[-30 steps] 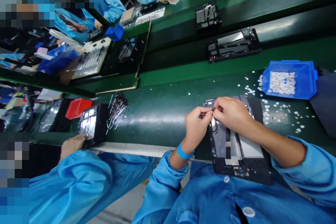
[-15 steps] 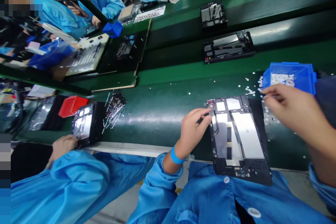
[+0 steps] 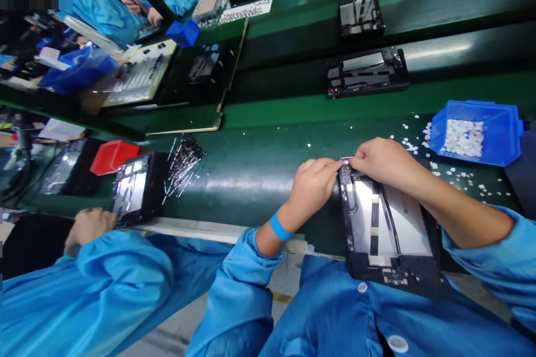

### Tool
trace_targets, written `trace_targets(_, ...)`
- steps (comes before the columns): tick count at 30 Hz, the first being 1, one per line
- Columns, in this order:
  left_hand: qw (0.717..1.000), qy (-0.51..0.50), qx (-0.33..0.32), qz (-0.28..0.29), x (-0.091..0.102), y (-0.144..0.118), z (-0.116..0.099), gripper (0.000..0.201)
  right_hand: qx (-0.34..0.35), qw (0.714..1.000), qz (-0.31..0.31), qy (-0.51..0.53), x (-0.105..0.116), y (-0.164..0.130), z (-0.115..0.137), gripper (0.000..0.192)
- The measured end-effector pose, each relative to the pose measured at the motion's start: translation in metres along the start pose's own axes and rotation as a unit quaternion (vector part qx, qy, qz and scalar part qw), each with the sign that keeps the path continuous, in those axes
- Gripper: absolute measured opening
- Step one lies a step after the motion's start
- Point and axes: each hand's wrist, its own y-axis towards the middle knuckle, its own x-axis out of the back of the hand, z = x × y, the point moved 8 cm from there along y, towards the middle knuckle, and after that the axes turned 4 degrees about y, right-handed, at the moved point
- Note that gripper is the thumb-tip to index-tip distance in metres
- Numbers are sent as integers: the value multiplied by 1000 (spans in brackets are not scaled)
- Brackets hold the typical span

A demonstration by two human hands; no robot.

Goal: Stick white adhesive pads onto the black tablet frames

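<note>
Head view: I note a dark green conveyor belt (image 3: 259, 173) running across the frame, with workers in blue coats at upper left and along the lower edge. Count: two open device frames on the far lanes, one device frame (image 3: 385, 228) at lower right before me. One blue bin (image 3: 498, 122) at right holds small white pieces (image 3: 463, 138); more lie scattered beside it. Left hand (image 3: 312, 187) and right hand (image 3: 379, 159) meet at the frame's top left corner, fingertips pinched together there; what they pinch I cannot tell.
</note>
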Motion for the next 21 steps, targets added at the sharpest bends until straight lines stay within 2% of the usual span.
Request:
trace_targets(8,999,26,-14,23,-4,5,2,34,0,1000,20,-14,1,6,7,28)
trace_targets(11,996,75,-35,38,-5,6,-2,33,-8,999,28,-25,1,9,6,27)
trace_targets(13,989,124,-56,50,-5,5,-6,33,11,1000,16,-22,0,8,4,28)
trace_targets(15,982,164,-72,68,-5,6,-9,34,50,999,-15,-6,-2,0,1,26)
trace_targets(17,977,177,-84,89,-4,9,-11,34,110,991,-76,11,-4,-13,-5,21)
trace_targets(19,976,162,-92,114,-4,15,-10,34,199,971,-131,7,-7,-30,-8,26)
trace_targets(21,976,135,-89,144,-3,20,-6,36,293,944,-153,-22,-15,-47,-8,33)
